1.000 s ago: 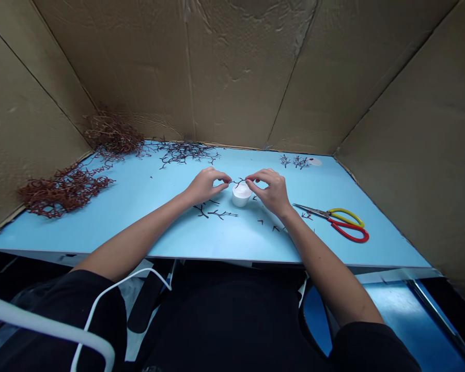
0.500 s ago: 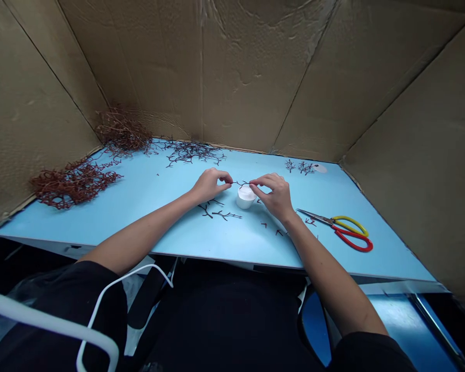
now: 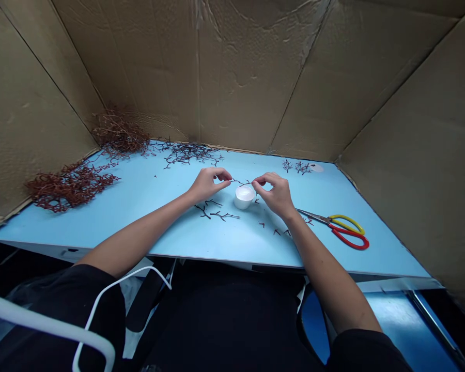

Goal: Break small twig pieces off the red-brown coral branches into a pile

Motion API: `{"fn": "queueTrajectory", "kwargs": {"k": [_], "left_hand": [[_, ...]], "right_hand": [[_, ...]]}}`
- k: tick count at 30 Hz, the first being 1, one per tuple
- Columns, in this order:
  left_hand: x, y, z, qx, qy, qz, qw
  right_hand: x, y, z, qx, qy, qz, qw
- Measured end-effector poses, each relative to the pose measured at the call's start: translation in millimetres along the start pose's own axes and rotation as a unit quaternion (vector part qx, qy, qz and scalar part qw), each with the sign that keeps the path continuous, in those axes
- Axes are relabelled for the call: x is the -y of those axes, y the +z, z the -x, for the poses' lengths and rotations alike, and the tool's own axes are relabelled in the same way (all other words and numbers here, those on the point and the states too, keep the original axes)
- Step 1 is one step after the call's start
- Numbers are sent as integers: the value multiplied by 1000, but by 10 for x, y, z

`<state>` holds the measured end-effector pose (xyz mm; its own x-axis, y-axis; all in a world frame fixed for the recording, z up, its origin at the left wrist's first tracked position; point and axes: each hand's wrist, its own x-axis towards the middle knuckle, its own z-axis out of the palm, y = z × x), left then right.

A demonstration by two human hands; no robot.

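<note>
My left hand [image 3: 207, 183] and my right hand [image 3: 276, 194] each pinch one end of a thin dark branched twig [image 3: 241, 182], held level just above a small white cup [image 3: 244, 197]. Fingers of both hands are closed in a pinch. The cup stands on the light blue table [image 3: 147, 227] between the hands. Two loose dark twigs [image 3: 217, 213] lie on the table just below my left hand.
Red and yellow handled scissors [image 3: 343, 230] lie to the right. Reddish-brown twig heaps [image 3: 67, 183] [image 3: 120, 132] sit at the left and back left. Dark twigs [image 3: 188, 152] lie at the back, small bits [image 3: 298, 166] at the back right. Cardboard walls [image 3: 240, 72] enclose the table.
The twig has been drawn out a little between the two hands, and my right hand sits slightly further right. The camera view shifted a little.
</note>
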<state>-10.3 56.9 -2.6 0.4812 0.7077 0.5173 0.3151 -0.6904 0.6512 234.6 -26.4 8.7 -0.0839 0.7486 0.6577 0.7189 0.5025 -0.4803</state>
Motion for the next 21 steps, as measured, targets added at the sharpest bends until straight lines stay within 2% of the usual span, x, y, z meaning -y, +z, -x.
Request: {"fn": "queueTrajectory", "kwargs": {"k": [4, 12, 18, 21], "left_hand": [[-40, 12, 10, 4, -20, 39, 999], [-45, -1, 9, 44, -25, 43, 998], [16, 6, 8, 51, -5, 12, 999], [64, -3, -1, 60, 30, -35, 997]], "right_hand": [[-4, -58, -18, -8, 18, -4, 1000], [-10, -91, -22, 63, 36, 5, 997], [-10, -95, -20, 86, 28, 25, 996], [-22, -80, -6, 94, 26, 27, 995]]}}
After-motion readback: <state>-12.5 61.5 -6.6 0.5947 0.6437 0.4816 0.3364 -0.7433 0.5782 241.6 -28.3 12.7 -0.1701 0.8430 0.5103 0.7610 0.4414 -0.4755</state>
